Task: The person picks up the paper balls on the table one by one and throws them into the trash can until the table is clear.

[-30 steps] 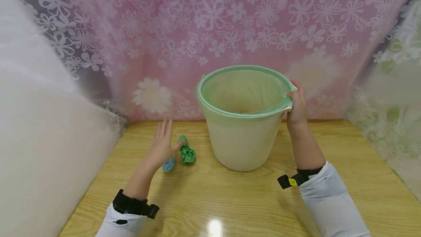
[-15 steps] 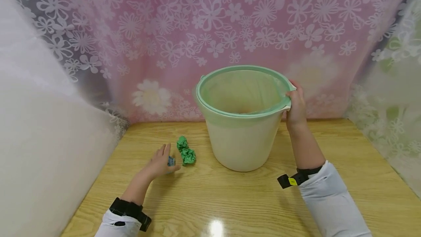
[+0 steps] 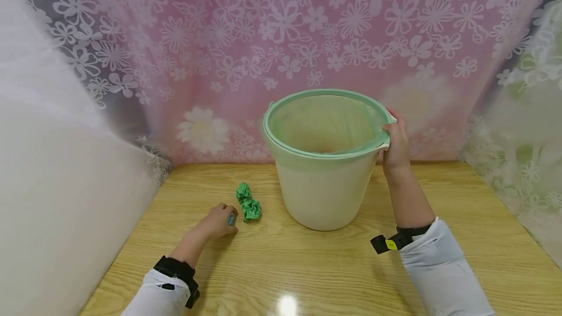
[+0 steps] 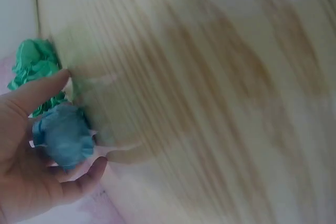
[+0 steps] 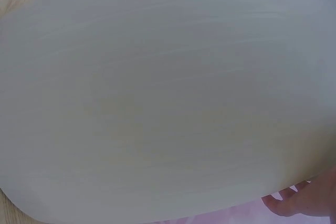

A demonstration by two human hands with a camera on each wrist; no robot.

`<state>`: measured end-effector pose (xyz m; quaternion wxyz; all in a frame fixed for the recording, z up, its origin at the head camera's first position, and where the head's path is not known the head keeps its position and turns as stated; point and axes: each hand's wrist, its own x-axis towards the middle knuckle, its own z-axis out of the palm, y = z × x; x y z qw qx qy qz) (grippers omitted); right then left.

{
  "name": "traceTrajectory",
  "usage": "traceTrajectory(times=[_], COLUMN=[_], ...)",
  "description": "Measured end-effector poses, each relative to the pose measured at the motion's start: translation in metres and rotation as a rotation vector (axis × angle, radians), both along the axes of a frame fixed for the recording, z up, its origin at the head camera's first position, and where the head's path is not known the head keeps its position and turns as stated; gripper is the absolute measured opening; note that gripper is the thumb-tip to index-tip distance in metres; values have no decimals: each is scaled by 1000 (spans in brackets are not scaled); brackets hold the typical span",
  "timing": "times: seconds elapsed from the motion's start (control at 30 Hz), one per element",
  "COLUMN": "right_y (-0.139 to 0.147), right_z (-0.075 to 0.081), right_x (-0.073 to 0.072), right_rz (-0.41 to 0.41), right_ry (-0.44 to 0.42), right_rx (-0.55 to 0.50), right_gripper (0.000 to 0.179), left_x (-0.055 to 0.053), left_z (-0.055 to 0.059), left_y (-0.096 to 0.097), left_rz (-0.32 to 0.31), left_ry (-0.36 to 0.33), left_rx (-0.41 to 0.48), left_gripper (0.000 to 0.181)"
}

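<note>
My left hand (image 3: pixel 218 222) is down at the wooden tabletop, its fingers curled round a crumpled blue paper ball (image 4: pixel 65 136). In the left wrist view the thumb lies above the ball and the fingers bend below it. Two crumpled green paper balls (image 3: pixel 249 203) lie together just right of that hand. A pale trash bin (image 3: pixel 325 191) with a light green rim and a thin liner stands upright in the middle. My right hand (image 3: pixel 397 145) grips the handle at the bin's right rim, thumb over the top edge; its fingers are partly hidden behind the bin.
The wooden table (image 3: pixel 342 272) ends at the back against a pink flowered curtain (image 3: pixel 210 62). A white sheet (image 3: pixel 66 169) hangs along the left, and a pale flowered cloth (image 3: pixel 522 150) borders the right.
My left hand has come down from above the blue paper ball, and its straight fingers have curled round it. The right hand and the trash bin have stayed put.
</note>
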<state>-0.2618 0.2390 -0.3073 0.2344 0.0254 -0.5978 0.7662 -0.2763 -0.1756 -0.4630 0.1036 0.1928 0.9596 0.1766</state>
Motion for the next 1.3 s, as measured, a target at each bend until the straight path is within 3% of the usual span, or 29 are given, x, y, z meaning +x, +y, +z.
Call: traceTrajectory(times=[0.2,0.33,0.5,0.67,0.83,0.93,1.13,1.3], right_y=[0,0,0,0,0,0,1,0], right_z=[0,1,1,0,-1,-1,-2,-1], right_x=[0,-1,-1,-1,-2,-2,-2,-2], right_rz=[1,-8,-4,-13,-16,-15,-6,-7], right_ry=[-4,-3,1,2,9,13,13,10], right_rx=[-7,-13,-21,-16,-7,-9,-14,-7], right_gripper=[50,49,49,49,49,49,49,50], left_x=[0,1,2,2,-2,-7,-10,-9], left_z=[-2,-1,6,14,23,30,60,89], left_y=[6,7,9,10,13,16,27,40], left_rz=[18,39,89,101,120,143,182,168], left_ry=[-39,-52,-107,-101,-33,45,152,260], left_rx=[-30,-53,-3,39,132,200,338,395], left_gripper=[22,22,26,21,20,21,25,23])
